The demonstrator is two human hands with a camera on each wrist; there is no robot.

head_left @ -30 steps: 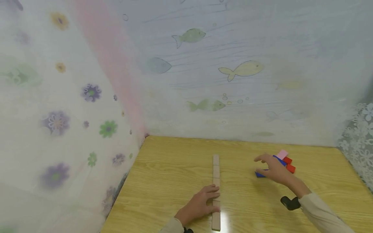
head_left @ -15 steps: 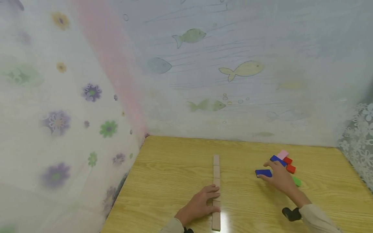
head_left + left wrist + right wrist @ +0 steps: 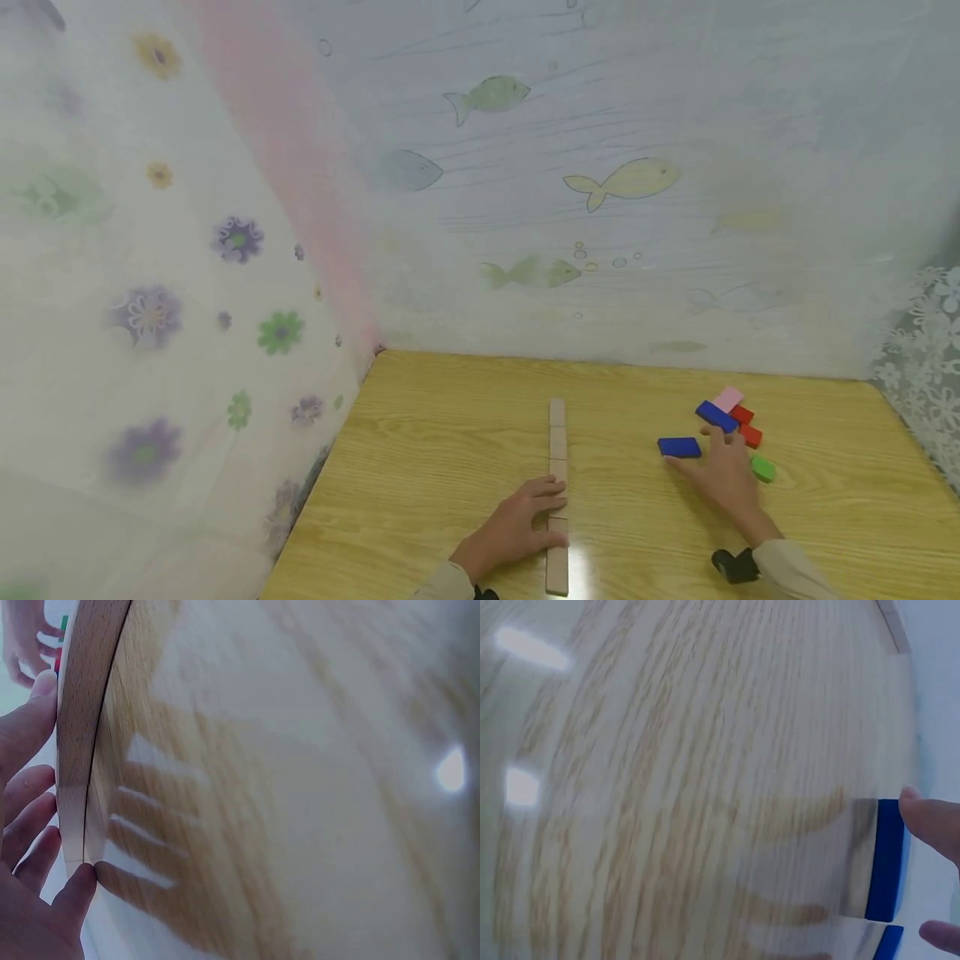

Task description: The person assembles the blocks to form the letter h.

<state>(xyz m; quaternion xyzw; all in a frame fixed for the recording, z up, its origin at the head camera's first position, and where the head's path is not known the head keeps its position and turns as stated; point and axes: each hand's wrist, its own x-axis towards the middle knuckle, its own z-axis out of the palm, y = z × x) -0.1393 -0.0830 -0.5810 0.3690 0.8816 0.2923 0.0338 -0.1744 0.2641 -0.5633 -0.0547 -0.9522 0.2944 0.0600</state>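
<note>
A straight row of plain wooden blocks runs away from me along the table. My left hand rests against its near part, fingertips and thumb touching the blocks; the left wrist view shows these fingers along the wood. To the right, my right hand hovers low with fingers spread and nothing gripped. Its thumb is right at the near edge of a blue block, which also shows beside the thumb in the right wrist view. The fingertips are close to a second blue block.
Around the right hand lie a pink block, two red blocks and a green block. Behind the wooden table hangs a fish-printed sheet, with a flower-printed one on the left.
The right hand has drawn back toward me and turned, uncovering the nearer blue block and the green block. The left hand has stayed still on the wooden row.
</note>
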